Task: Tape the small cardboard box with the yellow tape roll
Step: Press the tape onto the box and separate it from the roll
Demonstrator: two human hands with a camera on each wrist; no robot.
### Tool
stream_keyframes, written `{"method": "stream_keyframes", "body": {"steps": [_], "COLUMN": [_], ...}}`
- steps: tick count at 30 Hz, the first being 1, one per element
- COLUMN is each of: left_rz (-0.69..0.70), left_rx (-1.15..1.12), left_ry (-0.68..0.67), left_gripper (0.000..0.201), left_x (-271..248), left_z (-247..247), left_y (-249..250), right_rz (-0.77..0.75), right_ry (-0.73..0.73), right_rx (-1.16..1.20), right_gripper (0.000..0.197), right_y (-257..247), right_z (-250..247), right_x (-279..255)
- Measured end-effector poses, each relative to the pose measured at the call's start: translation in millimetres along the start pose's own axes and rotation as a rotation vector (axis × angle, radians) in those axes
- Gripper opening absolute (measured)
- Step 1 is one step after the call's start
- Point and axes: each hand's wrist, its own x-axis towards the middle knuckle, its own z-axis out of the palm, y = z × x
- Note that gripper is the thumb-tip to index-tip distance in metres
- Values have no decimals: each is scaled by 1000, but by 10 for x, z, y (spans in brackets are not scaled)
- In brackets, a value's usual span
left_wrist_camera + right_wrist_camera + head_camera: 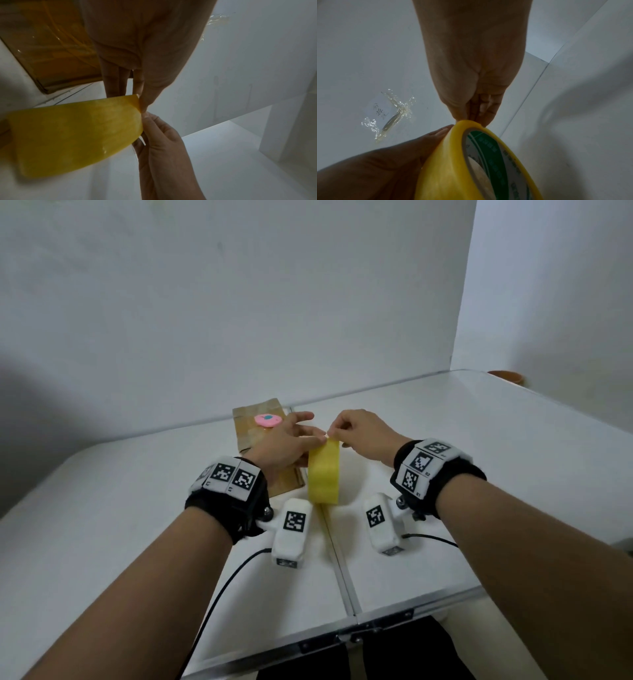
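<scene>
The yellow tape roll [323,477] stands on its edge on the white table, between my hands. My left hand [291,440] grips it from the left, thumb on its top and fingers along its side. My right hand [359,433] pinches the tape end at the roll's top rim with thumb and forefinger. The left wrist view shows that pinch by the right hand [163,148] at the far edge of the roll [77,132]. The small brown cardboard box [246,436] lies behind my left hand, partly hidden by it.
A pink disc with a blue spot [268,420] lies on the box. The folding table has a centre seam [337,559] and a near metal edge. White walls close the back and right. A scrap of clear tape [390,112] sticks to the back wall.
</scene>
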Motion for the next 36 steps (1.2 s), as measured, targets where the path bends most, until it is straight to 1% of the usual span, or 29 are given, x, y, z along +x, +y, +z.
{"method": "stream_keyframes", "body": {"steps": [6, 13, 15, 17, 21, 23, 24, 26, 28, 30, 33, 36], "left_rz": [21, 26, 27, 20, 17, 36, 62, 120, 149, 157, 149, 146], "left_rx": [14, 23, 29, 44, 77, 147, 222, 384, 450, 398, 267, 252], "left_ry": [43, 73, 83, 85, 70, 88, 105, 149, 206, 232, 208, 187], "left_gripper": [55, 56, 54, 52, 42, 41, 42, 43, 39, 36, 33, 25], "left_x": [-69, -61, -55, -53, -58, -58, -56, -56, -57, -54, -67, -61], "left_z": [4, 30, 40, 39, 41, 32, 19, -18, -43, -48, -36, -36], "left_y": [-23, -18, -16, -5, 4, 19, 36, 73, 91, 79, 43, 16], "right_rz": [-56, -77, -117, -138, -76, -45, -39, -47, -72, -81, -72, -86], "right_ry": [-12, 3, 5, 1, 9, 17, 15, 9, 28, 40, 43, 78], "right_rx": [-81, -121, -127, -113, -9, 26, 32, 35, 41, 55, 88, 92], "right_gripper": [19, 22, 18, 14, 13, 10, 10, 10, 10, 9, 15, 17], "right_y": [-45, -117, -190, -239, -211, -198, -201, -219, -216, -209, -182, -147], "right_z": [-4, 14, 8, 6, -6, -22, -29, -28, -20, -28, -48, -28], "right_x": [-32, -60, -69, -80, -77, -57, -50, -58, -66, -77, -82, -89]}}
